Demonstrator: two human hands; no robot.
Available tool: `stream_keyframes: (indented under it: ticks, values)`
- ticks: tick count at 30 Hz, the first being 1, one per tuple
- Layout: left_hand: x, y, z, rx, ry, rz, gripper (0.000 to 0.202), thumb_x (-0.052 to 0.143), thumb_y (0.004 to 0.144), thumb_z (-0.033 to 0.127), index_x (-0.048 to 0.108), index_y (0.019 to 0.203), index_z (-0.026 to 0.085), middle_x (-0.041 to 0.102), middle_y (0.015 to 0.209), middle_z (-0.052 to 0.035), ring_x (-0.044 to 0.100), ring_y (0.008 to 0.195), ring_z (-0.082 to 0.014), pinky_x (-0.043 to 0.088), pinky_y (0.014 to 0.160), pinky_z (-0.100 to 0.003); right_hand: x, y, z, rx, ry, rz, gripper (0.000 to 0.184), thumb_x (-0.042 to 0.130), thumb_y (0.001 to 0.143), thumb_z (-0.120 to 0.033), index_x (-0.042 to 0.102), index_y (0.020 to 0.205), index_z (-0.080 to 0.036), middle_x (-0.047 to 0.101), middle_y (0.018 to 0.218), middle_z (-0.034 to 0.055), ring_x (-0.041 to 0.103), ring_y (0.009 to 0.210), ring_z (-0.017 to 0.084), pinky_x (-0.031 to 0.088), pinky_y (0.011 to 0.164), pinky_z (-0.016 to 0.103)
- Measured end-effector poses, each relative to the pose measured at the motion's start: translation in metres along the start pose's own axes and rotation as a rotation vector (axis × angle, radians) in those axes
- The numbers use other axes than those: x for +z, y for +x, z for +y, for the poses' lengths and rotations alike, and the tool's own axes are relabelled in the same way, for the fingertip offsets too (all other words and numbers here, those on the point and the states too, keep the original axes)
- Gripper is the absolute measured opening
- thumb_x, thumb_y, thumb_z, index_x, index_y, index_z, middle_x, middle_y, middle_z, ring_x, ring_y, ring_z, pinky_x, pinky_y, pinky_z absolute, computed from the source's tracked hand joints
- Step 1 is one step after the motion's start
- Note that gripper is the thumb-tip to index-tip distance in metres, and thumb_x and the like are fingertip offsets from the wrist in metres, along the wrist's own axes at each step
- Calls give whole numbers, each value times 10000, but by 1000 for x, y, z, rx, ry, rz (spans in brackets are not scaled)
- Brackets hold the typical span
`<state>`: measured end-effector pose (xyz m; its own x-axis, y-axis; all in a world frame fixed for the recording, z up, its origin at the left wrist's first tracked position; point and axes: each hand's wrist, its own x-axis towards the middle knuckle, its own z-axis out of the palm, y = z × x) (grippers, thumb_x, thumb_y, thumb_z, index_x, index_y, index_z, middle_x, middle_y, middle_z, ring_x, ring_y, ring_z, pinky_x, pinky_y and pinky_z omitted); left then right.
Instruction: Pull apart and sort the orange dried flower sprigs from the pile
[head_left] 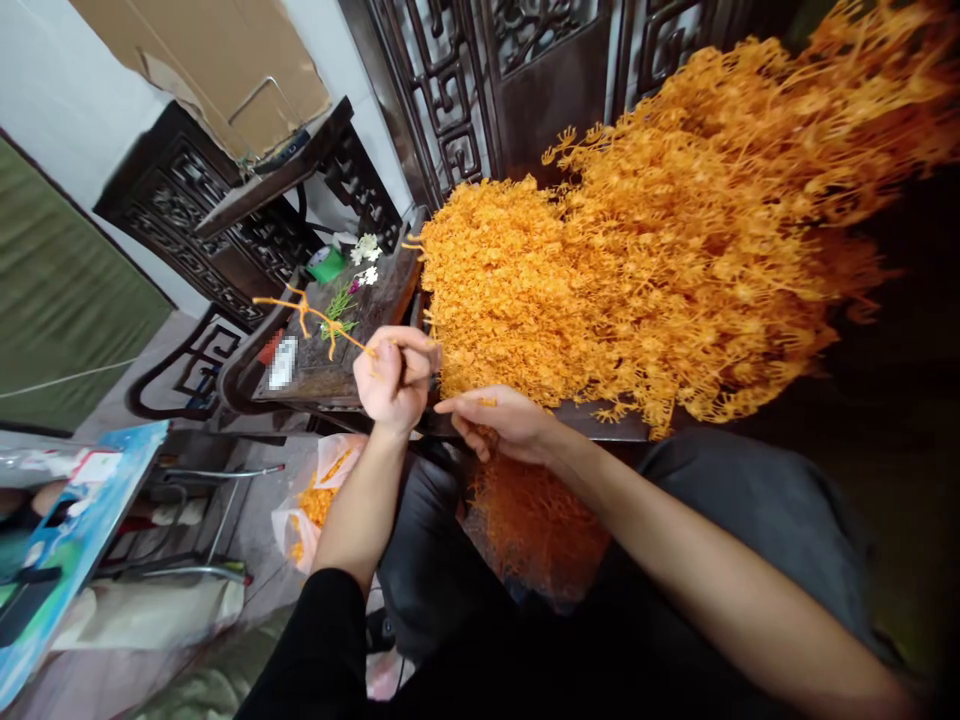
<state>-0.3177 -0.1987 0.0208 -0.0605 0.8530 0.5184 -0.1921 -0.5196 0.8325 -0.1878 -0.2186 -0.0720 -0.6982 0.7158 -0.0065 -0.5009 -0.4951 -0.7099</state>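
My left hand (391, 385) is closed around an orange branched stem (313, 314), whose bare forked end points out to the left over a wooden table. Close to its right is my right hand (504, 418), fingers curled together and the index finger reaching toward the left hand. A small orange bit shows at its fingers, too small to name. Just beyond both hands lies a large heap of orange artificial flower sprays (525, 280), tightly packed at the left and looser toward the right.
On the dark wooden table (337, 375) are a green tape roll (325, 264), white flowers (366, 250) and a green sprig (339, 308). A plastic bag (341, 455) with orange pieces stands on the floor. More orange sprays (536, 520) lie between my knees. At left is a blue table (97, 510).
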Motion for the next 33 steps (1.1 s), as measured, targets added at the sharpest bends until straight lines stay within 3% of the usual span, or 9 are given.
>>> stream_keyframes:
  ticks: [2,5,7,9,16,22,25,28,33]
  values:
    - [-1,-13,4,-51,190,-177,501,569,908,660,722,746,211,376,454,33,447,455,-136,448,581,-305,0,0,-3,-52,45,90,445,802,790,-581,723,887,-154,512,602,-59,385,429,41,361,352,164]
    - [2,-28,8,-104,461,-770,419,584,895,586,781,813,225,669,686,-83,674,738,-241,525,800,-404,0,-6,-18,-169,-1,225,409,835,771,-545,687,777,-164,529,610,-41,411,477,48,357,401,164]
    - [4,-32,8,32,619,-1107,267,602,895,400,802,980,246,762,894,-114,710,941,-280,503,969,-459,-2,-13,-31,-274,-100,336,371,841,783,-502,701,794,-158,537,587,-38,443,482,59,364,418,176]
    - [3,-31,4,285,750,-1234,339,582,882,236,760,1170,248,785,1081,-118,686,1141,-300,424,1117,-526,-4,-19,-43,-411,-144,437,345,823,810,-481,715,821,-154,481,519,-59,410,432,63,334,396,193]
    - [-11,-34,-6,891,948,-1120,297,524,996,192,718,1213,254,710,1371,-15,513,1452,-277,281,1259,-538,0,-29,-70,-768,-4,559,348,879,749,-447,694,743,-153,497,564,-53,357,404,31,280,365,181]
    - [-38,-15,7,908,1011,-911,347,532,1011,243,679,1321,295,715,1359,-49,528,1442,-254,338,1206,-521,-19,-50,-97,-825,0,538,375,915,706,-446,726,840,-152,403,553,-83,324,415,19,234,361,142]
    - [-57,-1,9,733,958,-678,452,527,988,153,644,1390,323,718,1356,-54,604,1358,-232,419,1134,-484,-24,-58,-103,-861,-12,540,381,913,701,-467,707,829,-174,397,559,-87,306,414,22,225,364,149]
    - [-56,0,9,348,719,-435,484,582,979,240,584,1462,268,703,1375,-96,626,1319,-241,420,1152,-485,-18,-58,-94,-803,-118,514,368,879,736,-505,715,808,-183,427,549,-78,302,404,32,226,381,181]
    - [-18,-23,-6,-358,196,-683,581,670,880,625,744,1219,158,735,1296,-162,687,1220,-299,466,1122,-472,-1,-45,-58,-619,-741,409,305,728,902,-445,737,739,-188,569,586,-12,517,529,116,447,563,274]
